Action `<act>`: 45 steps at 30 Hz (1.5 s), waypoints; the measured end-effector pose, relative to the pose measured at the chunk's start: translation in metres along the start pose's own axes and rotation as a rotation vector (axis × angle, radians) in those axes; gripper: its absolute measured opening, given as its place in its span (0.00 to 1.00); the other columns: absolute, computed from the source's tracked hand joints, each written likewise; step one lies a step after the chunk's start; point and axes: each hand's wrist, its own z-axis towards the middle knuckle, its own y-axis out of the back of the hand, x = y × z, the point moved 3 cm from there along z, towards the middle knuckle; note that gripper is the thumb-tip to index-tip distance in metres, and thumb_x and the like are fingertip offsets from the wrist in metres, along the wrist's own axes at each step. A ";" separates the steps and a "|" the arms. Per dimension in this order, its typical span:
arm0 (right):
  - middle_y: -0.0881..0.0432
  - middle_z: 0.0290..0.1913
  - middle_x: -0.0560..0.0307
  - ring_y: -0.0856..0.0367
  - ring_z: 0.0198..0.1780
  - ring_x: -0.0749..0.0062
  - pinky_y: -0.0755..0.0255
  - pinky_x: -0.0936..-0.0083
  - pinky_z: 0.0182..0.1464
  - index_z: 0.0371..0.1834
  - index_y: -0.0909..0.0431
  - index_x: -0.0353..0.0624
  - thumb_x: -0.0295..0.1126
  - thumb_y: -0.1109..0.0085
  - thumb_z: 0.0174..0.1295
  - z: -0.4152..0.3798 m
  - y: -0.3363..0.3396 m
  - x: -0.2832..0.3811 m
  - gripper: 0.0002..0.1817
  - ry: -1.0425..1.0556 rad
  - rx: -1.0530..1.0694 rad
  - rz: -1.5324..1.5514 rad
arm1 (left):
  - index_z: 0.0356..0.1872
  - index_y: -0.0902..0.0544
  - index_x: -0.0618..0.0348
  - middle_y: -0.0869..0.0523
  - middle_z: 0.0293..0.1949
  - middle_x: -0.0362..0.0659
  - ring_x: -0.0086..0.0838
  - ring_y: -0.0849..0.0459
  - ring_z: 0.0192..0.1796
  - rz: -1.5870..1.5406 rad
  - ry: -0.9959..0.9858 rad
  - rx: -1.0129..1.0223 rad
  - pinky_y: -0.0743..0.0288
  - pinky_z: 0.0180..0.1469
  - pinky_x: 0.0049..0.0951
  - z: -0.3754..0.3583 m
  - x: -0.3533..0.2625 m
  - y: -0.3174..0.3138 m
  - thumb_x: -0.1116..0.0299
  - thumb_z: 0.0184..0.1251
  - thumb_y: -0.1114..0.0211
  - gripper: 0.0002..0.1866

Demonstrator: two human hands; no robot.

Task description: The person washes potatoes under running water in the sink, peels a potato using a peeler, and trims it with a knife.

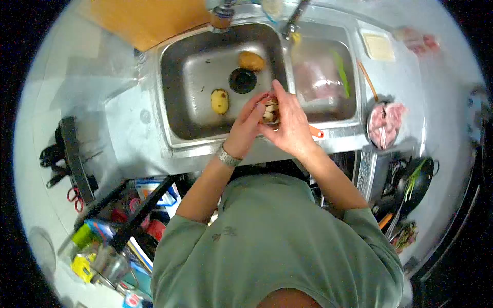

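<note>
Over the front right of the left sink basin, my left hand [248, 126] and my right hand [290, 126] come together around a small brown-and-cream lump [270, 110]. Its kind is not clear, as the fingers cover its sides. My left fingers curl round it, while my right hand cups it from the other side. An orange handle [317, 132] sticks out beside my right wrist; whether that hand grips it is hidden. In the basin lie a mostly peeled potato [220, 101] and an unpeeled brown potato [251, 61], on either side of the drain [242, 80].
The right basin [336, 115] holds a clear bag-like item and a green stalk [341, 73]. Raw meat [385, 123] fills a bowl on the right counter, near a chopstick [368, 81]. A wok [415, 187] stands on the stove. A bottle [222, 18] is behind the sink.
</note>
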 end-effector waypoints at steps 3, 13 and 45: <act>0.35 0.65 0.34 0.35 0.66 0.42 0.39 0.59 0.67 0.74 0.56 0.33 0.41 0.23 0.43 -0.036 0.005 0.007 0.60 0.054 -0.096 0.054 | 0.62 0.30 0.61 0.22 0.56 0.44 0.29 0.22 0.58 0.193 0.009 0.020 0.27 0.60 0.31 -0.015 0.004 -0.006 0.60 0.77 0.50 0.21; 0.17 0.34 0.59 0.23 0.26 0.82 0.33 0.87 0.25 0.62 0.28 0.42 0.50 0.52 0.71 -0.206 0.015 -0.012 0.26 -0.829 0.269 0.947 | 0.64 0.32 0.58 0.21 0.55 0.43 0.31 0.21 0.57 0.055 0.204 0.351 0.23 0.57 0.39 -0.057 0.065 -0.015 0.54 0.77 0.56 0.23; 0.33 0.19 0.69 0.42 0.16 0.87 0.49 0.86 0.18 0.53 0.23 0.40 0.45 0.57 0.74 -0.452 -0.156 -0.324 0.21 -1.031 -0.194 1.110 | 0.66 0.31 0.56 0.24 0.61 0.49 0.43 0.23 0.59 1.840 -0.059 0.413 0.28 0.60 0.42 0.206 0.556 0.141 0.54 0.72 0.49 0.25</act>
